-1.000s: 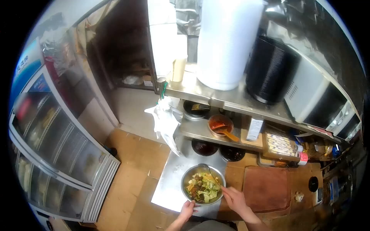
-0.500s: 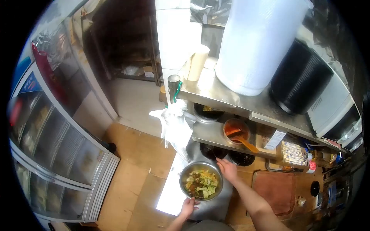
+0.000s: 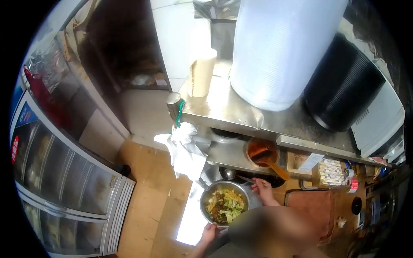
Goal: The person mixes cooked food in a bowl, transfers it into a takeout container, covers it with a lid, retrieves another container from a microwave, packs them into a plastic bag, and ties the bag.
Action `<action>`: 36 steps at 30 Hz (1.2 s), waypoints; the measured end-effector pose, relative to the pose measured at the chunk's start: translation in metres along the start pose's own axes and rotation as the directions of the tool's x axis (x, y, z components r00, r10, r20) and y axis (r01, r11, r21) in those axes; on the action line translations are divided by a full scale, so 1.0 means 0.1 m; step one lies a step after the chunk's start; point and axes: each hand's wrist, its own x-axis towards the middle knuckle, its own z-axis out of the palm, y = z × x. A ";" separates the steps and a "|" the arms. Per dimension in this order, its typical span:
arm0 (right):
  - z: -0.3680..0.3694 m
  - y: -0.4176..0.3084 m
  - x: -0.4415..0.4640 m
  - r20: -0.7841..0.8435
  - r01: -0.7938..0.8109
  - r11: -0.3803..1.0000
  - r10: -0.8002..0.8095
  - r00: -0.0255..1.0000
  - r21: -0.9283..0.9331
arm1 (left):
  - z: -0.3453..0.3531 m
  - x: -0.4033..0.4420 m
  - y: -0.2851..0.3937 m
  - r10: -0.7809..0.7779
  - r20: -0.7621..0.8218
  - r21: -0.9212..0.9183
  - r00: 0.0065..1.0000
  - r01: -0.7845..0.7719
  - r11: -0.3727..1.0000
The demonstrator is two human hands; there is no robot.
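A round metal bowl [image 3: 244, 197] is low in the middle of the head view. In it lies a mix of chopped pale-green leaves, yellow strips and dark brown bits [image 3: 226, 206]. My left hand [image 3: 209, 233] grips the bowl's near rim, fingers closed. Just past the bowl's right side, my right hand [image 3: 263, 192] is closed round the handle of a metal ladle [image 3: 229, 173]. The ladle's cup is over the dark round pot openings behind the bowl. A blurred patch covers part of my right forearm.
A tub of red sauce [image 3: 257, 150] with an orange-handled spatula [image 3: 277, 168] stands behind. Above it, a metal shelf [image 3: 223, 115] holds stacked white and black lids or containers. A brown cutting board [image 3: 310, 208] lies right, a white bag [image 3: 188, 157] hangs left, and a glass-door fridge [image 3: 69, 172] stands far left.
My right hand has left the bowl's rim, moved slightly right, and now holds the ladle, whose cup has come into view. My left hand stays on the bowl. The view has shifted slightly.
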 end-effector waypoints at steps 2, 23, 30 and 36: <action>-0.05 -0.02 -0.02 -0.019 -0.089 0.993 0.091 0.996 0.075 | -0.01 -0.03 0.02 -0.029 -0.013 0.020 1.000 0.029 0.999; 0.13 0.10 0.03 -0.003 0.152 0.988 -0.152 0.988 -0.024 | -0.14 -0.04 0.28 -0.021 -0.006 0.050 1.000 0.022 0.999; -0.25 -0.02 -0.24 -0.076 -0.190 0.938 0.220 0.972 0.288 | -0.16 0.04 0.14 -0.054 0.051 0.088 0.997 0.049 0.995; -0.33 -0.34 -1.22 -0.072 -0.050 0.987 0.062 0.996 0.152 | -0.06 -0.04 0.23 -0.052 0.024 0.081 0.998 0.050 0.995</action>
